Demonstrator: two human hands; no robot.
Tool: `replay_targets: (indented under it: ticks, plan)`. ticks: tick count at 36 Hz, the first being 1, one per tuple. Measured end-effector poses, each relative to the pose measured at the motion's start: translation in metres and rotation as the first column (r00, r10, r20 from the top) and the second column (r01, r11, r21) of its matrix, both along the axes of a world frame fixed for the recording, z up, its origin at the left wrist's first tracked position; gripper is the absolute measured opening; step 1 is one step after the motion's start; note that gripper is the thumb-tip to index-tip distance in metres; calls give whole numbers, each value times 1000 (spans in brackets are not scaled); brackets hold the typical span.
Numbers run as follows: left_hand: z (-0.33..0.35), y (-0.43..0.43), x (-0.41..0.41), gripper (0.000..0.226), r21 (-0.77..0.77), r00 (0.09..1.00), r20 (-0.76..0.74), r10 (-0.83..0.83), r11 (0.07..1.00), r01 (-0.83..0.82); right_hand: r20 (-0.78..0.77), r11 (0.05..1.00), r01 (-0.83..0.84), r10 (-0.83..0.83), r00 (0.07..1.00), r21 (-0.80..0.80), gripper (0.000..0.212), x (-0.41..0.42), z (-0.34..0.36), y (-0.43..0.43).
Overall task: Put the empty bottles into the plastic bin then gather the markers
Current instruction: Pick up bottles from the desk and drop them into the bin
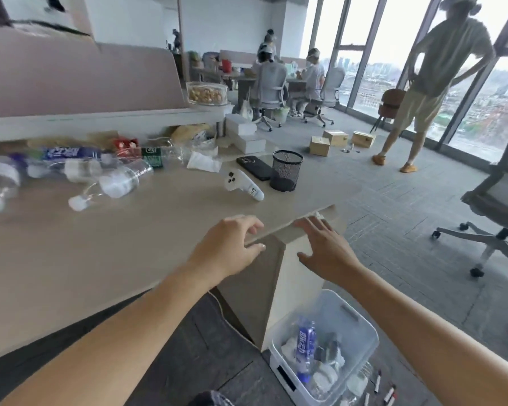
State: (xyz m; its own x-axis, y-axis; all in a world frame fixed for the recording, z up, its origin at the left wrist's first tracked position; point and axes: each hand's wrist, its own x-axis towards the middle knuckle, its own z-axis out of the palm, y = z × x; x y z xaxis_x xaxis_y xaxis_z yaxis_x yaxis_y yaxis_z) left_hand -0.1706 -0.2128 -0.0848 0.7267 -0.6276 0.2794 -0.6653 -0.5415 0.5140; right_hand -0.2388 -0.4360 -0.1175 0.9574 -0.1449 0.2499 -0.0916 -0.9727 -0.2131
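Hovering empty hands point(229, 247), bottles point(71, 168), bin point(364, 326)

Just one view here, a wide-angle cam on the person's head, tilted forward and down over the near right end of a desk point(106, 259). It sits close enough that both bare forearms run in from the bottom edge, with the left hand point(229, 247) and right hand point(326, 250) near mid-frame at the desk's corner. Straight lines bow toward the edges, so it's a pretty strong fisheye. Looking down to the near right, it catches a plastic bin point(361, 341) on the floor. Looking far, it reaches across the office to the windows point(393, 54) on the right. No second view to overlap with.
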Motion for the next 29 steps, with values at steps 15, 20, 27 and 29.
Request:
replay_targets:
  ticks: [15, 20, 27, 29]
  plan:
    - [26, 150, 136, 49, 134, 903, 128, 410, 895, -425, 19, 936, -302, 310, 950, -182, 57, 148, 54, 128]
    - [18, 153, 205, 58, 205, 846, 209, 490, 824, -528, 3, 913, -360, 367, 930, -192, 58, 194, 49, 150]
    - [-1, 150, 264, 78, 249, 824, 247, 509, 789, -562, -1, 899, -382, 391, 920, -216, 61, 259, 45, 161]
    - [-5, 153, 270, 75, 260, 835, 228, 500, 796, -547, 5, 899, -376, 387, 922, -226, 61, 279, 48, 164]
